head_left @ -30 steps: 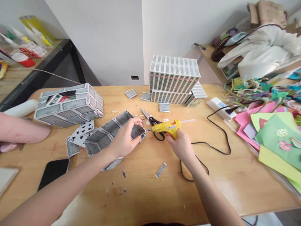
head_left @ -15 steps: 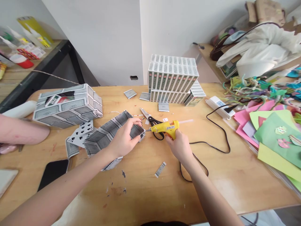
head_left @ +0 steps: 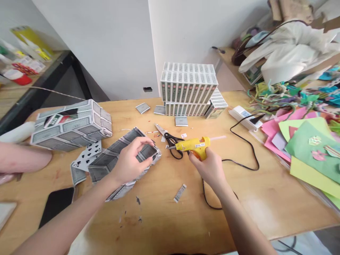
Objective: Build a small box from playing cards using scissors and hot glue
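My left hand (head_left: pixel 131 159) grips the right end of an open box made of playing cards (head_left: pixel 107 156), thumb and fingers closed around its end wall. The box lies tilted on the table, patterned card backs showing. In my right hand (head_left: pixel 211 168) is a yellow glue gun (head_left: pixel 192 145), a clear glue stick poking out of its rear. Its nozzle points left, a short gap away from the box's corner. Black-handled scissors (head_left: pixel 174 140) lie partly behind the nozzle. Loose playing cards (head_left: pixel 89 156) are left of the box, and a narrow card strip (head_left: pixel 180 193) lies below the gun.
A larger card-covered box (head_left: pixel 71 125) stands at left, near a person's arm (head_left: pixel 23 156) and a phone (head_left: pixel 57 205). Stacked card packs (head_left: pixel 188 86) stand at the back. The gun's black cord (head_left: pixel 251 143) loops near a power strip (head_left: pixel 244 117). Coloured paper (head_left: pixel 305 152) lies right.
My right hand has drawn the glue gun to the right, so its nozzle has come away from the box's corner. The box has shifted slightly left and down in view with my left hand.
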Motion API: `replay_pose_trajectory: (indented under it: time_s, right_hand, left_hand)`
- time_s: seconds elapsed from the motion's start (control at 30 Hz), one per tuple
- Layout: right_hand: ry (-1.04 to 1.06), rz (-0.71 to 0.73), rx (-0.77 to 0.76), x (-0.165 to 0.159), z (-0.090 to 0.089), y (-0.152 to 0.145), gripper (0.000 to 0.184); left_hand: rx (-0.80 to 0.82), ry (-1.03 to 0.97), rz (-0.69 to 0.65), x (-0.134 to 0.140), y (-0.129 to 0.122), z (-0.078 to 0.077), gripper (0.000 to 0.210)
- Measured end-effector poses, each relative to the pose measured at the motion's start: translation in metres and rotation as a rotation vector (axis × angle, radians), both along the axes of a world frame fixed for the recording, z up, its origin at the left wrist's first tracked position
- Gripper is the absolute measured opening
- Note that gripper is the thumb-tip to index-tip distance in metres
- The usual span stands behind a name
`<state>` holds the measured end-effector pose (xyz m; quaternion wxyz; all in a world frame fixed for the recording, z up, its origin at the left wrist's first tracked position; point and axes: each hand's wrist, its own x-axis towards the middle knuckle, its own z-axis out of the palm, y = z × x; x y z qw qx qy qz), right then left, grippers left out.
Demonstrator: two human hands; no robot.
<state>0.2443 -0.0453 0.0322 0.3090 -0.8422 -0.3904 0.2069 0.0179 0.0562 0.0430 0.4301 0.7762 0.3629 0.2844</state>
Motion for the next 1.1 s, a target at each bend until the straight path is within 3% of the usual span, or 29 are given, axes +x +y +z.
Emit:
replay_pose_trajectory:
  time_s: [0.23, 0.43, 1.1]
  right_hand:
    - [0.078, -0.025, 0.093, -0.011, 0.015, -0.014, 0.038]
    - [-0.066, 0.071, 0.193, -0.024, 0.021, -0.011, 0.035]
    - [-0.056, 0.149, 0.131, -0.027, 0.021, -0.007, 0.026]
  left_hand:
    - [0.086, -0.222, -0.029, -0.014, -0.008, 0.014, 0.038]
    - [0.255, -0.319, -0.060, -0.015, -0.012, 0.017, 0.040]
    - [0.242, -0.320, -0.032, -0.011, -0.014, 0.015, 0.038]
